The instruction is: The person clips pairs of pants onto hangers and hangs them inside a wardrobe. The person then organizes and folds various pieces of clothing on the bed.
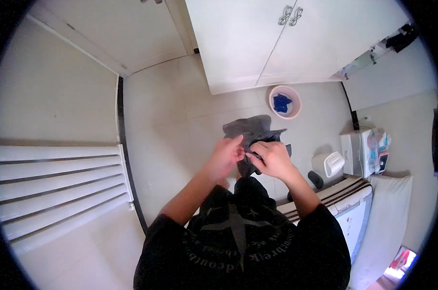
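Note:
A crumpled dark grey cloth (pixel 250 126) hangs in front of my body, above the floor; whether it is a garment I cannot make out. My right hand (pixel 273 158) grips it from the right, thumb and fingers pinched on a fold. From the left, my left hand (pixel 225 157) holds the cloth's near edge with curled fingers, its thumb pointing up along the fabric. Part of the cloth drops below and between the hands.
Beyond the cloth, a pink basin (pixel 296 102) with a blue cloth (pixel 282 102) inside stands on the floor by a white wardrobe (pixel 238 48). To the right are a white bin (pixel 331 164), a dark slipper (pixel 315 180), a small cabinet (pixel 352 153) and a bed (pixel 357 203). A radiator (pixel 59 186) is at left.

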The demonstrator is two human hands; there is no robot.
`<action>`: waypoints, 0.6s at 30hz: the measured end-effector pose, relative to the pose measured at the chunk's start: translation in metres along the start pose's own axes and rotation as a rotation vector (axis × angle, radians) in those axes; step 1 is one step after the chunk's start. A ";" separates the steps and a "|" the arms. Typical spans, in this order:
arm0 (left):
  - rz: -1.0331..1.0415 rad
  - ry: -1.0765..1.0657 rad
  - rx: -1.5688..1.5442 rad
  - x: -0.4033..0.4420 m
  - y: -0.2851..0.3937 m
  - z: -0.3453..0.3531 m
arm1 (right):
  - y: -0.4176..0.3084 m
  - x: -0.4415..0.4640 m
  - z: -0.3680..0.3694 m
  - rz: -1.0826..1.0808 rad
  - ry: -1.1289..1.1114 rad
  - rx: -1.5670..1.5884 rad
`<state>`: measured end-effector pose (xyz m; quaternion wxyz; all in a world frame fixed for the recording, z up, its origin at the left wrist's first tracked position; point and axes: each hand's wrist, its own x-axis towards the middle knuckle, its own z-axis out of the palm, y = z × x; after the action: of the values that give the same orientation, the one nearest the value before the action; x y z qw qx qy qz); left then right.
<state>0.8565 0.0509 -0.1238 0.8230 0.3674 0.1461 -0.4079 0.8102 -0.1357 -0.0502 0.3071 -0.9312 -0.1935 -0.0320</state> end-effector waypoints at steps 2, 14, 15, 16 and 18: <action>0.017 -0.013 -0.107 -0.007 0.003 0.016 | -0.007 -0.001 -0.009 0.074 0.051 0.131; 0.324 0.274 0.253 -0.013 -0.017 0.024 | -0.006 0.002 0.010 0.100 0.126 -0.007; 0.363 0.312 0.292 -0.011 -0.021 0.022 | -0.007 0.003 0.012 0.111 0.113 -0.037; 0.392 0.359 0.383 -0.012 -0.025 0.021 | -0.008 0.003 0.014 0.122 0.098 -0.067; 0.453 0.451 0.564 -0.011 -0.029 0.017 | -0.010 0.004 0.024 0.160 0.112 -0.081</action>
<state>0.8257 0.0336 -0.1205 0.7064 0.6811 0.1206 -0.1504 0.8082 -0.1126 -0.0634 0.2810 -0.9522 -0.0996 -0.0674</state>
